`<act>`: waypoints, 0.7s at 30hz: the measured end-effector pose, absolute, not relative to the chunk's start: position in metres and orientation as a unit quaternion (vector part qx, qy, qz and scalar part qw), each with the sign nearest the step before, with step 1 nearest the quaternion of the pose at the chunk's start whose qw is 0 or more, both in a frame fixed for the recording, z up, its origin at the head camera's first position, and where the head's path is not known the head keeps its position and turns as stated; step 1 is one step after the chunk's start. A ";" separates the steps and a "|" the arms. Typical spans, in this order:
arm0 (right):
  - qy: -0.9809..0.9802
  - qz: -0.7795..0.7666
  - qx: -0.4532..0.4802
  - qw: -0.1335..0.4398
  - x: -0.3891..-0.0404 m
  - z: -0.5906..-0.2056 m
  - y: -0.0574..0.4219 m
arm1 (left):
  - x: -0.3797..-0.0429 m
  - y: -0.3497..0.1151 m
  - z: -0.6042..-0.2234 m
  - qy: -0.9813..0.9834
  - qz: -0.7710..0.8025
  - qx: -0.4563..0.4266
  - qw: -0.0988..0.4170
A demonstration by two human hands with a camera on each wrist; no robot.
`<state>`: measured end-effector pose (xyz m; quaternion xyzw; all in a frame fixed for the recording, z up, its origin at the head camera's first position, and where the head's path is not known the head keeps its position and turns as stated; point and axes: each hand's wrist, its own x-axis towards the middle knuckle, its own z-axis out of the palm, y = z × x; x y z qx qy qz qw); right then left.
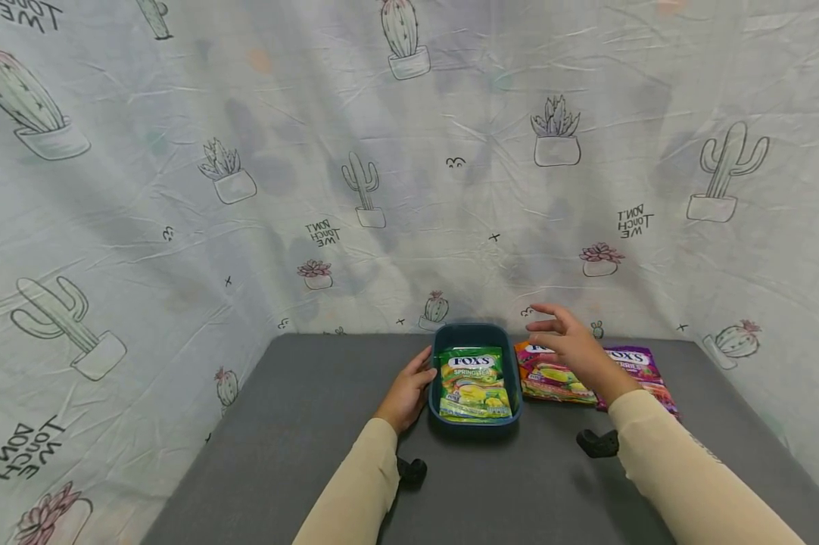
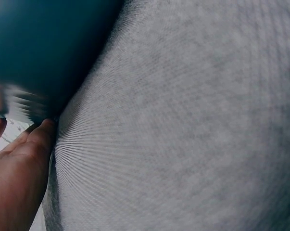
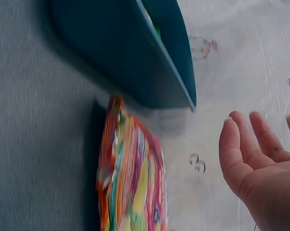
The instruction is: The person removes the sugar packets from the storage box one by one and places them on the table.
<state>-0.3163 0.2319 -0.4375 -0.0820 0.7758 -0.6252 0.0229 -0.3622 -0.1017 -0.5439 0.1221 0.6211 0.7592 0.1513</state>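
A dark teal plastic basket [image 1: 475,426] stands on the table with a green-and-yellow FOX'S candy bag [image 1: 475,386] lying inside. My left hand [image 1: 407,390] rests against the basket's left side, its fingers fairly straight along the outer wall and the thumb tip at the rim. In the left wrist view those fingertips touch the teal wall low down. My right hand [image 1: 573,348] hovers, fingers spread and holding nothing, over a red-and-orange FOX'S candy bag [image 1: 552,376] just right of the basket. The right wrist view shows this bag's striped side near the basket.
Farther right lies a purple FOX'S candy bag [image 1: 637,371], partly covered by my right hand and forearm. The grey table [image 1: 341,409] ends at a white cactus-print curtain [image 1: 409,189] behind the basket and bags.
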 end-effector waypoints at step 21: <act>0.727 -0.675 -0.099 0.077 -0.320 -0.450 0.177 | -0.365 -0.102 -0.545 0.619 0.763 0.117 0.148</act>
